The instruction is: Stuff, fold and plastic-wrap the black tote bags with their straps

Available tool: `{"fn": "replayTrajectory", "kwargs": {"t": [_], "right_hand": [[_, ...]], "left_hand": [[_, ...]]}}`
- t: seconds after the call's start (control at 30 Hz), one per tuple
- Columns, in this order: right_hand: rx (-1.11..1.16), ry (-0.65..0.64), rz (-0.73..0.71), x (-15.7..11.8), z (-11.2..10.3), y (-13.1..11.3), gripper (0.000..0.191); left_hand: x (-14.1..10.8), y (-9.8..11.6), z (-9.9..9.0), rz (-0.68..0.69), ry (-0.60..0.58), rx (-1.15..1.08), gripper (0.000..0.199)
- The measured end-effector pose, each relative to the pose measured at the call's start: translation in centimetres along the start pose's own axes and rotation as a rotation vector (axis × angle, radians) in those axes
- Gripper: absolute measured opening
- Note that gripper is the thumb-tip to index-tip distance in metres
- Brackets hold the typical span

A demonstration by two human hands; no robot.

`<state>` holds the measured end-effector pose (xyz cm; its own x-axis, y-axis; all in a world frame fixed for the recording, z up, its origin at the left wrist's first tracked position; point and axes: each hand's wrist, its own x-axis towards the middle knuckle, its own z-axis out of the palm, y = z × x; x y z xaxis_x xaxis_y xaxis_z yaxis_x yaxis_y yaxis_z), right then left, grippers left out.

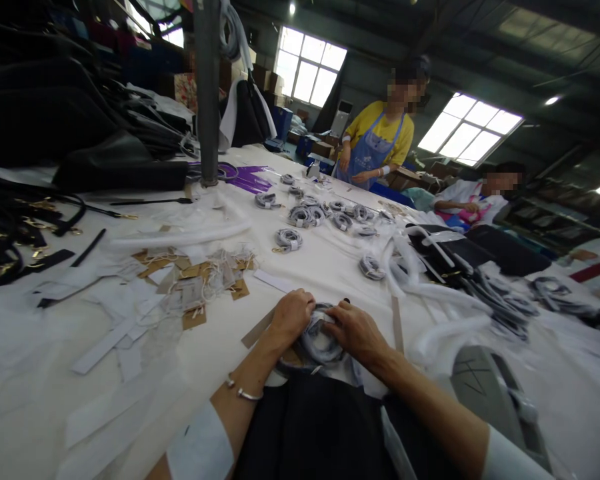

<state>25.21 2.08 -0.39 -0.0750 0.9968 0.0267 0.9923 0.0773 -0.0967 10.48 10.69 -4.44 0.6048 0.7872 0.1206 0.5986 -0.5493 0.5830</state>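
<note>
A coiled grey strap in clear wrapping (320, 347) lies at the table's near edge, between both my hands. My left hand (294, 315) has its fingers curled over the coil's upper left side. My right hand (354, 328) grips the upper right side, thumb and fingers bent around the strap. The fingertips of both hands are partly hidden. Black material (310, 420) lies just below the coil, close to my body. Farther up the table are several similar wrapped coils, among them one with a gold clasp (289, 240).
Cardboard and paper tags (195, 283) are scattered to the left. Black straps with gold hardware (35, 230) lie beyond them, near a metal post (209, 100). On the right are a grey plastic device (490, 387) and black bags (445, 250). Two people work across the table.
</note>
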Motion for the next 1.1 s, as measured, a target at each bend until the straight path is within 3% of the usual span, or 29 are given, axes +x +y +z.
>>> {"fn": "replayTrajectory", "kwargs": {"t": [0.13, 0.23, 0.3, 0.4, 0.5, 0.57, 0.63, 0.7, 0.8, 0.93, 1.1], "right_hand": [[0.017, 0.003, 0.092, 0.4, 0.3, -0.5, 0.009], [-0.026, 0.056, 0.170, 1.0, 0.4, -0.3, 0.022], [-0.069, 0.106, 0.158, 1.5, 0.6, 0.0, 0.031], [-0.073, 0.105, 0.103, 2.0, 0.7, 0.6, 0.023], [0.110, 0.029, 0.096, 2.5, 0.0, 2.0, 0.022], [0.323, -0.036, 0.225, 2.3, -1.2, 3.9, 0.021], [0.464, -0.065, 0.469, 1.5, -2.8, 6.7, 0.015], [0.454, -0.070, 0.651, -0.1, -4.1, 9.7, 0.015], [0.427, -0.167, 0.812, -2.8, -4.4, 13.0, 0.023], [0.409, -0.261, 0.928, -4.5, -2.5, 14.3, 0.030], [0.375, -0.288, 0.939, -3.4, -1.6, 14.6, 0.031]], "left_hand": [[0.0, -0.2, -0.6, 0.015, -0.031, -0.036, 0.023], [-0.2, 0.1, -1.1, 0.044, -0.048, -0.047, 0.027], [-0.4, 0.6, -1.4, 0.053, -0.067, -0.030, 0.030], [-0.9, 1.7, -1.3, 0.016, -0.056, 0.086, 0.042], [-1.2, 2.8, -0.6, -0.042, -0.008, 0.204, 0.037], [-1.3, 3.2, 0.0, -0.057, 0.010, 0.228, 0.026], [-1.3, 3.4, 0.5, -0.052, 0.023, 0.231, 0.021], [-1.3, 3.5, 0.7, -0.045, 0.034, 0.232, 0.020], [-1.3, 3.7, 0.6, -0.042, 0.037, 0.247, 0.019], [-1.4, 3.9, 0.2, 0.005, 0.037, 0.271, 0.016], [-1.2, 3.6, 0.4, 0.044, 0.041, 0.263, 0.019]]}}
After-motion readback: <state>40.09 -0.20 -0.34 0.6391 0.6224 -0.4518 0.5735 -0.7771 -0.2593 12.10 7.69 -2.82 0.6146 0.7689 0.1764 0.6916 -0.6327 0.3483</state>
